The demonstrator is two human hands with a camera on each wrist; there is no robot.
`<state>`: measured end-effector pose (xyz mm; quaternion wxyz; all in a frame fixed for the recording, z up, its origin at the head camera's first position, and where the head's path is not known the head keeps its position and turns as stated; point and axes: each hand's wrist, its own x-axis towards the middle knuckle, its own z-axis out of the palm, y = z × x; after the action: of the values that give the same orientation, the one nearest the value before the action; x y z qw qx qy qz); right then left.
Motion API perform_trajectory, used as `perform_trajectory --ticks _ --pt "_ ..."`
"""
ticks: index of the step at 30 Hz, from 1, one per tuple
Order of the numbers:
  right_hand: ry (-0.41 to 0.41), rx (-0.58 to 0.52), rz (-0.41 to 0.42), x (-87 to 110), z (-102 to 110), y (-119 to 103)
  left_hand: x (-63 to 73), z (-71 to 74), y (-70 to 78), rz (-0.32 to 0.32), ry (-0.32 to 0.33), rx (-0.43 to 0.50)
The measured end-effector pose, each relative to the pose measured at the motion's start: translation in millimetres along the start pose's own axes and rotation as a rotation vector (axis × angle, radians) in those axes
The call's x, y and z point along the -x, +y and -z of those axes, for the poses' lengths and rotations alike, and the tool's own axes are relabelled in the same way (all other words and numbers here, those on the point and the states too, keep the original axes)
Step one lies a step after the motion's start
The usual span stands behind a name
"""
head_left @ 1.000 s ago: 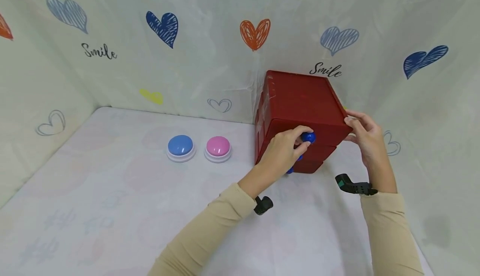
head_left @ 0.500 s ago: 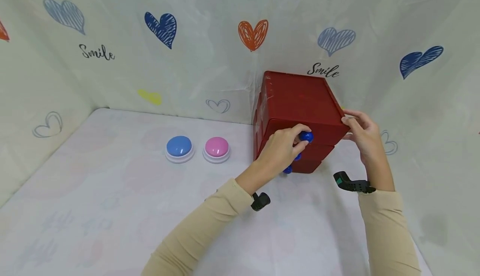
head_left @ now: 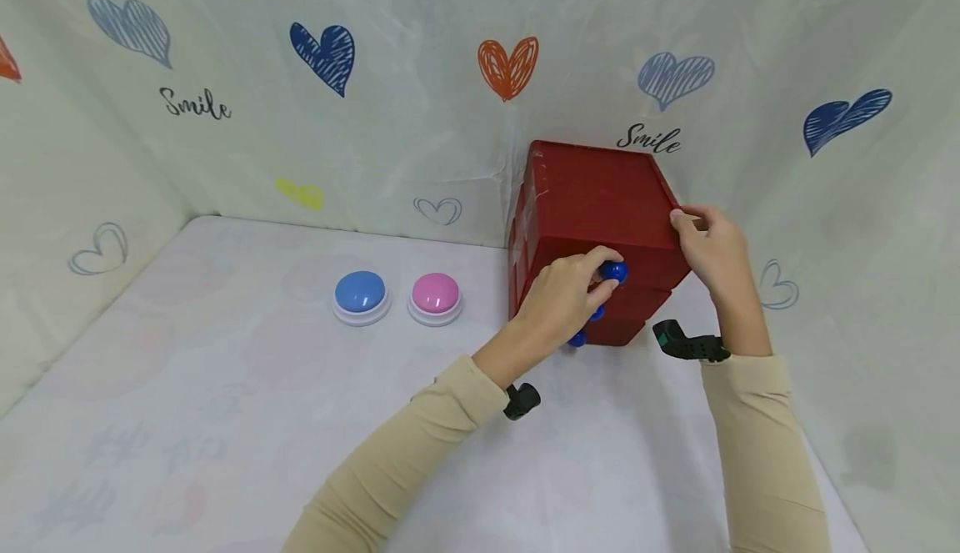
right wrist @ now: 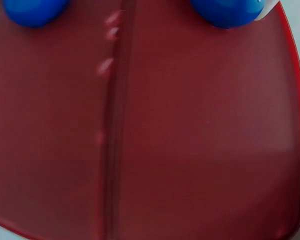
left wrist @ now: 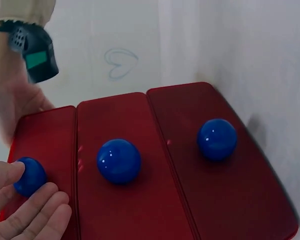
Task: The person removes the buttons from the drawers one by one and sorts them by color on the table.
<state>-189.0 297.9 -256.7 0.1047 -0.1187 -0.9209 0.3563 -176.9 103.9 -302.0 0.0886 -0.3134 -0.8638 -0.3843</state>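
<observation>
A red drawer cabinet (head_left: 603,194) stands at the right of the table against the back cloth. Its stacked drawer fronts carry round blue knobs, and the fronts look flush in the left wrist view. My left hand (head_left: 562,299) pinches the top knob (head_left: 615,272) between thumb and fingers. The middle knob (left wrist: 118,161) and bottom knob (left wrist: 217,140) are untouched. My right hand (head_left: 716,253) holds the cabinet's upper right edge, thumb on top; its other fingertips are partly hidden. The right wrist view is filled by the red drawer fronts (right wrist: 205,100).
To the left of the cabinet stand a blue push button (head_left: 360,293) and a pink push button (head_left: 436,294), both on white bases. White cloth with printed hearts hangs behind and at the sides. A white cover (head_left: 247,369) lies over the table.
My right hand has moved up and back along the cabinet's right edge, from its front corner. My left hand keeps its pinch on the top knob, and the cabinet stays in place.
</observation>
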Motion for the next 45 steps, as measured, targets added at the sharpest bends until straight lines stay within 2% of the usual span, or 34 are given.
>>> perform_trajectory --ticks 6,14,19,23,27,30,34,39,45 --pt "-0.074 0.163 0.008 -13.6 3.0 -14.5 0.1 -1.5 0.1 0.017 -0.008 0.011" --pt "-0.094 0.241 -0.014 -28.8 -0.5 -19.0 2.0 -4.3 -1.8 0.001 0.012 -0.024" --pt "-0.084 0.201 -0.007 -29.8 -2.0 -18.4 6.5 -4.3 -4.7 -0.033 0.047 -0.062" --pt "-0.075 0.137 -0.023 -27.8 -3.6 -18.0 14.2 -7.7 -9.1 -0.044 0.071 -0.01" --pt "-0.065 0.079 -0.063 -24.6 -4.6 -17.1 24.3 -13.9 -14.5 -0.015 0.092 0.058" --pt "-0.059 0.059 -0.078 -23.0 -4.0 -15.8 30.1 -19.1 -18.4 0.035 0.069 0.074" --pt "-0.052 0.056 -0.083 -24.1 -4.2 -14.7 34.5 -24.7 -23.1 0.1 -0.009 0.034" --pt "-0.055 0.06 -0.079 -25.8 -5.0 -13.9 36.0 -32.7 -28.0 0.125 -0.093 0.009" --pt "-0.055 0.058 -0.077 -25.9 -3.6 -13.2 28.9 -40.0 -32.5 0.148 -0.115 0.115"
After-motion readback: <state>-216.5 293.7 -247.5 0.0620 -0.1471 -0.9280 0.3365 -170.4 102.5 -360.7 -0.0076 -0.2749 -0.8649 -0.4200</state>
